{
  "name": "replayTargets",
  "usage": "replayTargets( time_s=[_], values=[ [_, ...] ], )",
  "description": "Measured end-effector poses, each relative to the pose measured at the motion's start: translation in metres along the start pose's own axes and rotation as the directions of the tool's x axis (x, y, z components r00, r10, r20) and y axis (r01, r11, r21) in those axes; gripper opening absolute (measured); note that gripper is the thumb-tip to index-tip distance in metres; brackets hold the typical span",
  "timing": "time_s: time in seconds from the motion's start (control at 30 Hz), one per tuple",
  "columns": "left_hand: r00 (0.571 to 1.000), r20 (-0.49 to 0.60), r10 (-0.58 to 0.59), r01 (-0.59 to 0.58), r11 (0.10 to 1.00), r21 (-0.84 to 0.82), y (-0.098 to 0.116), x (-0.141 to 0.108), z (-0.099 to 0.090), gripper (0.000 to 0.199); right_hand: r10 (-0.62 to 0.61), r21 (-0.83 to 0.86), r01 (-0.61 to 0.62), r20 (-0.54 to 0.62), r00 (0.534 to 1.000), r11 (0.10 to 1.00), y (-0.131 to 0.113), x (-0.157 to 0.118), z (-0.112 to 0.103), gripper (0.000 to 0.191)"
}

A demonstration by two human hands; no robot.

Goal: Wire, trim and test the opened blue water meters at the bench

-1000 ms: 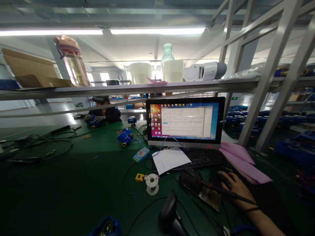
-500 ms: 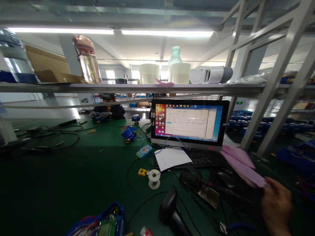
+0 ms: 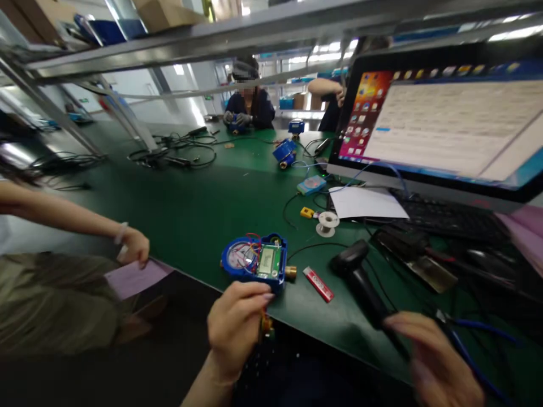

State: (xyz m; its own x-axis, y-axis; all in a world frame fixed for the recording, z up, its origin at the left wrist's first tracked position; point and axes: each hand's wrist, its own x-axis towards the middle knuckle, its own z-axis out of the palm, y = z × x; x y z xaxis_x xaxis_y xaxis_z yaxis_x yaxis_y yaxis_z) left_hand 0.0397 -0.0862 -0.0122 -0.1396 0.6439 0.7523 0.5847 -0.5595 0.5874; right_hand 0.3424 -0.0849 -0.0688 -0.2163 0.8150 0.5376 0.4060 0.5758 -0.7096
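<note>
My left hand (image 3: pixel 235 325) grips the near edge of a blue meter (image 3: pixel 255 263) that lies at the front edge of the green bench; the meter has an open face, a small display and red wires. My right hand (image 3: pixel 432 362) is blurred at the lower right, its fingers loosely curled just below the handle of a black barcode scanner (image 3: pixel 360 277); whether it touches the scanner I cannot tell. A small red stick (image 3: pixel 318 284) lies between meter and scanner.
A monitor (image 3: pixel 441 124) and keyboard (image 3: pixel 449 217) stand at the right, with white paper (image 3: pixel 365 203), a solder spool (image 3: pixel 327 223) and cables. A co-worker's hand (image 3: pixel 133 246) at the left holds pink paper (image 3: pixel 133 277). Another person (image 3: pixel 248 104) sits across the bench.
The view has swung down and left. My right hand left the mouse and came back toward the scanner. My left hand and the blue meter came into view at the bench's front edge.
</note>
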Motion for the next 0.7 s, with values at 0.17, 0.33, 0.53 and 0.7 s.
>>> replayTargets(
  time_s=[0.17, 0.33, 0.53, 0.7],
  values=[
    [0.853, 0.423, 0.306, -0.35, 0.936, 0.028, 0.038, -0.01, 0.027, 0.013, -0.113, 0.118, 0.072, 0.393, 0.912, 0.99, -0.067, 0.028, 0.077, 0.024],
    [0.882, 0.404, 0.24, -0.309, 0.944, 0.113, 0.022, -0.003, 0.018, 0.016, 0.203, 0.097, -0.279, 0.47, 0.859, 0.956, -0.05, 0.038, 0.069, 0.027],
    [0.984, -0.086, -0.154, 0.171, 0.956, 0.239, -0.064, 0.015, -0.035, 0.033, 0.692, 0.148, -0.714, 0.179, 0.699, 0.684, 0.018, 0.061, 0.022, 0.046],
    [0.918, 0.19, -0.348, 0.355, 0.935, -0.003, -0.118, 0.02, -0.049, 0.096, 0.654, 0.03, -0.661, -0.178, 0.735, 0.75, 0.021, 0.07, 0.011, 0.063]
  ],
)
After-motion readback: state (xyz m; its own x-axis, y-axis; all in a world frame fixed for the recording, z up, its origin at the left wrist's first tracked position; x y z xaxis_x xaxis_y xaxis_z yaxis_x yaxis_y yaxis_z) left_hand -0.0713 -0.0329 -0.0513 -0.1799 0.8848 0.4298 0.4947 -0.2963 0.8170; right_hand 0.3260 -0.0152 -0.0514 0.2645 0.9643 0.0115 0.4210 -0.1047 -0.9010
